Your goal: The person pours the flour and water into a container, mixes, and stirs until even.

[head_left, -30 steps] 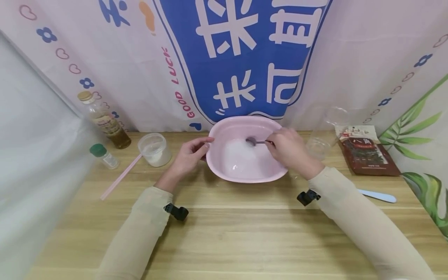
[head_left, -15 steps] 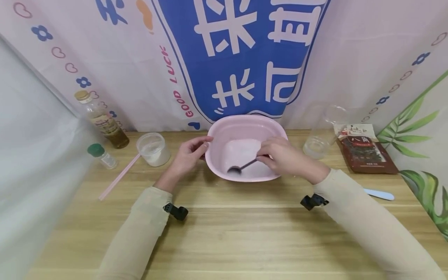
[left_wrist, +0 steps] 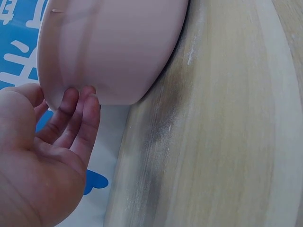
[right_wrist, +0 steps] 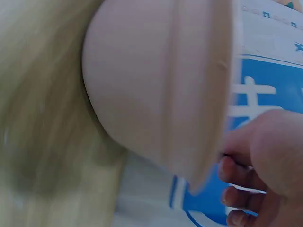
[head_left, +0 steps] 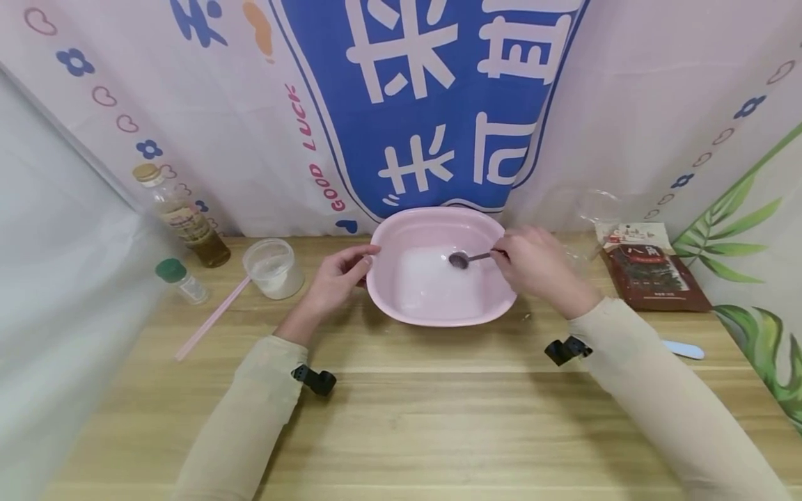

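A pink basin (head_left: 410,233) stands at the back of the wooden table, with cloudy whitish liquid (head_left: 420,278) in its bottom. My left hand (head_left: 332,282) holds the basin's left rim; in the left wrist view its fingers (left_wrist: 87,123) curl against the outer wall, thumb at the edge. Over the right side of the basin, my right hand (head_left: 535,268) grips the handle of a dark metal spoon (head_left: 459,260). The spoon's bowl is in the liquid, right of centre. In the right wrist view, the basin wall (right_wrist: 147,85) hides the spoon.
On the left are an oil bottle (head_left: 197,226), a green-capped shaker (head_left: 182,280), a tub of white powder (head_left: 273,270) and pink chopsticks (head_left: 213,319). At right lie a brown packet (head_left: 654,275) and a pale blue handle (head_left: 686,349); a clear container (head_left: 598,207) is partly hidden.
My right hand has swept the spoon from the back of the basin to the front left, then back to the right side. My left hand has stayed at the rim.
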`<state>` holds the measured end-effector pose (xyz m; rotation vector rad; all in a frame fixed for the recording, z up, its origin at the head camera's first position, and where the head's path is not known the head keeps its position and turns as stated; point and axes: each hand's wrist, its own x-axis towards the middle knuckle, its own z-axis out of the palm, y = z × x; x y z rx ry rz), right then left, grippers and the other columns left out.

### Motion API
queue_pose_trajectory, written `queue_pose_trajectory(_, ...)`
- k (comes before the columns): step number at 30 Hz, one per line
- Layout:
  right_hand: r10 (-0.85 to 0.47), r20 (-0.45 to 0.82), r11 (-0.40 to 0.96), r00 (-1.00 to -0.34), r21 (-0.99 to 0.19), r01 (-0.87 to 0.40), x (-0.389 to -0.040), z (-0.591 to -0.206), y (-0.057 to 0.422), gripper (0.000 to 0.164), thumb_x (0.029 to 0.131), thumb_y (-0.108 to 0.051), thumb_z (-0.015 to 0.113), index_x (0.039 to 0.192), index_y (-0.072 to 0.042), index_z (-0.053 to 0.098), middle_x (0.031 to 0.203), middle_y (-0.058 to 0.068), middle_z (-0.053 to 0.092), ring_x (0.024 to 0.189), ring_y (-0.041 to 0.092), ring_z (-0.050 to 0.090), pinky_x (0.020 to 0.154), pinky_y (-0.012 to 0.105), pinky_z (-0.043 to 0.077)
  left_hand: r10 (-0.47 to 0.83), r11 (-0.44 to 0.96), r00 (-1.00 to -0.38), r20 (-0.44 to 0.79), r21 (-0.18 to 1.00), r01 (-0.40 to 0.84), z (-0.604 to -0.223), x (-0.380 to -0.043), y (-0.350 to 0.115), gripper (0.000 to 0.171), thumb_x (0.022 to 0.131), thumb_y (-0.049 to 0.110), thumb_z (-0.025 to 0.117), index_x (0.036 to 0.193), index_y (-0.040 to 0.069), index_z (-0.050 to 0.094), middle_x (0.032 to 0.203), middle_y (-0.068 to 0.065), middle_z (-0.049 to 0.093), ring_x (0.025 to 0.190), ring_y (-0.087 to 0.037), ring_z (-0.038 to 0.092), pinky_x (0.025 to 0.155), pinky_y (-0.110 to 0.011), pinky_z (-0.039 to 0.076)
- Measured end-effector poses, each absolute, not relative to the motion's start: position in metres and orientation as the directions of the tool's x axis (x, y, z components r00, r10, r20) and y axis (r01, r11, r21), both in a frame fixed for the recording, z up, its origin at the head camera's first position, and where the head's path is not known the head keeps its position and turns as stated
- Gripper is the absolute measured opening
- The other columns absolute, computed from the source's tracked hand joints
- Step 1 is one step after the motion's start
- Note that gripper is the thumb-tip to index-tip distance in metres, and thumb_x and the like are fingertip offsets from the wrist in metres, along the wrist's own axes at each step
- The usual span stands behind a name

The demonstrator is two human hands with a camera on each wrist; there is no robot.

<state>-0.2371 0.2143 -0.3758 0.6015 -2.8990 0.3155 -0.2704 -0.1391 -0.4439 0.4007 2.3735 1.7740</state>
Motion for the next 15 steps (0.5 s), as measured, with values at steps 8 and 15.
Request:
queue_pose_trajectory(8,-0.45,0.239,0.807,-0.86,-0.303,-0.506,-0.243,-0.391,0.185,0.015,0.102,-0.011,0.072,0.101,-0.001,0.084,0.093,0.012,0.081,0.087,0.029,0.072,0.087,0.047,0.062,0.312,0.232,-0.948,0.061,0.963,0.138,-0.446,-0.269,-0.138,0.037,0.113,0.013,0.054,0.146,-0.001,0.063,0.143,-0.027,0.066,0.09,-0.008,0.072,0.083,-0.028,0.066)
queue_pose_trajectory(15,-0.538,0.138,0.759,-0.832,-0.35,-0.549,-0.225,-0.379,0.19,0.012,0.1,-0.009,0.074,0.098,-0.005,0.085,0.088,0.006,0.078,0.086,0.024,0.068,0.086,0.046,0.059,0.3,0.23,-0.952,0.052,0.965,0.126,-0.443,-0.269,-0.138,0.037,0.113,0.013,0.055,0.145,-0.002,0.063,0.14,-0.029,0.066,0.089,-0.008,0.071,0.08,-0.024,0.065)
